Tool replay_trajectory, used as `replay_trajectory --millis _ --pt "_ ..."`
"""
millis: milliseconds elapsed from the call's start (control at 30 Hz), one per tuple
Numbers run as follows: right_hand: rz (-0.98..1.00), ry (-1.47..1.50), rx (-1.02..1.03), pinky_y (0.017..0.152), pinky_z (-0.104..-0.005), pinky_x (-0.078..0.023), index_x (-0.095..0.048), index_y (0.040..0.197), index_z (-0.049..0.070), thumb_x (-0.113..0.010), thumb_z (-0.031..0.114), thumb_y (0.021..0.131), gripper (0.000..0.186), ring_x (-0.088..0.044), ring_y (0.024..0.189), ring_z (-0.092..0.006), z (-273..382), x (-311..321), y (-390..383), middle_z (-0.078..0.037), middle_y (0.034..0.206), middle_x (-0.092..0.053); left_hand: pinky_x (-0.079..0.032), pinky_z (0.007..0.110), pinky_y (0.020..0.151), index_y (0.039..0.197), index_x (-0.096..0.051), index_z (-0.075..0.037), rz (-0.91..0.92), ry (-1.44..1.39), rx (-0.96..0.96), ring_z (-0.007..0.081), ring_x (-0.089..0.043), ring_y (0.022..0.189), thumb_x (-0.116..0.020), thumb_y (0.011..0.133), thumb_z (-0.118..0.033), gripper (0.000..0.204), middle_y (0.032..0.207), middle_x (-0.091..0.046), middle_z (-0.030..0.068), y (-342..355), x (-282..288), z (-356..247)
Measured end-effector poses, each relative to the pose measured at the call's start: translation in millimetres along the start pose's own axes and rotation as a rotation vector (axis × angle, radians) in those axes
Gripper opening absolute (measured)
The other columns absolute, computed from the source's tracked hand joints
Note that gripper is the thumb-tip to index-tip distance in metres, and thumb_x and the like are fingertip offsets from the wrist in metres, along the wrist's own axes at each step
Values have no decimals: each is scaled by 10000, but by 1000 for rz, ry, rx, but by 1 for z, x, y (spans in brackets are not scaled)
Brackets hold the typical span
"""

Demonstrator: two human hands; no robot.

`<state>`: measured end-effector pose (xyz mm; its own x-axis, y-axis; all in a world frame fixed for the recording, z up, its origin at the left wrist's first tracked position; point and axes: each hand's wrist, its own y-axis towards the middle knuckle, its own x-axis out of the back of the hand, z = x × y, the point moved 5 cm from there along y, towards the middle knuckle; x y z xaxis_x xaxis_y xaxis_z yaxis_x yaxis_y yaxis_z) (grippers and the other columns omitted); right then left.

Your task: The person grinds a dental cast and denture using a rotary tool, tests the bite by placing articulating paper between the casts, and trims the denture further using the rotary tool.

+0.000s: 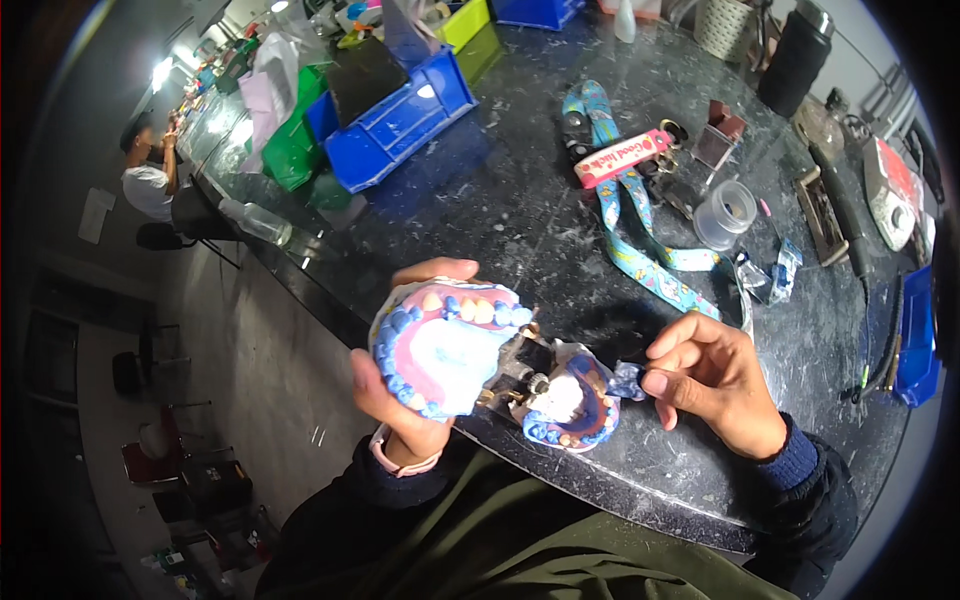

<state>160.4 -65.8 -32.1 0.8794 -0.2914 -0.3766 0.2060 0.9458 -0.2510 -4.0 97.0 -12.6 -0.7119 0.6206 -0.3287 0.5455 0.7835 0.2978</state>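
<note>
My left hand (410, 420) is wrapped round a dental model (430, 350) with a pink gum band, blue and ivory teeth and a white middle that glares in the light. A metal hinge (520, 370), partly hidden, joins it to a second, smaller-looking dental model (572, 412) low over the bench edge. To the right of that one, my right hand (715, 380) pinches a small, dark blue, shiny piece (628, 381) between thumb and fingertips. This piece reaches the second model's side; whether they touch, I cannot tell.
Beyond my hands on the dark bench (480, 220) lie a patterned lanyard (640, 265), a small plastic cup (724, 215) and a corded handpiece (840, 215). Blue bins (400, 120) and a green bin (295, 135) stand far left. A person (150, 175) sits farther off.
</note>
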Motion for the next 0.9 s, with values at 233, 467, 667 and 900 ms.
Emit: replay_trajectory --millis 233,467,667,900 --pt "89 6 -83 569 -209 -486 -506 999 -33 -599 -43 847 178 -592 620 -78 1 -3 3 -76 845 -651 -322 378 795 1032 -561 -29 627 745 -541 177 -503 733 -363 764 -794 834 783 -594 54 6 -27 -32" --pt "128 -60 -86 531 -200 -446 -506 959 -28 -651 24 836 197 -572 582 -67 -1 -5 8 -45 740 -632 -294 385 745 1023 -621 -118 821 1111 -615 182 -444 721 -510 723 -746 705 757 -532 9 -4 -57 -35" --pt "137 -55 -39 515 -211 -445 -505 938 -38 -646 34 839 186 -569 567 -73 -3 -3 8 -41 691 -606 -302 385 750 1015 -634 -153 1056 1409 -656 178 -458 749 -591 682 -689 633 810 -505 15 -17 -69 -23" --pt "129 -155 -2 550 -238 -487 -518 912 -56 -625 20 828 155 -622 613 -109 -5 -4 7 -90 695 -638 -314 395 772 1012 -590 -88 1188 1329 -567 202 -473 737 -708 602 -552 631 852 -506 50 -13 -75 -19"
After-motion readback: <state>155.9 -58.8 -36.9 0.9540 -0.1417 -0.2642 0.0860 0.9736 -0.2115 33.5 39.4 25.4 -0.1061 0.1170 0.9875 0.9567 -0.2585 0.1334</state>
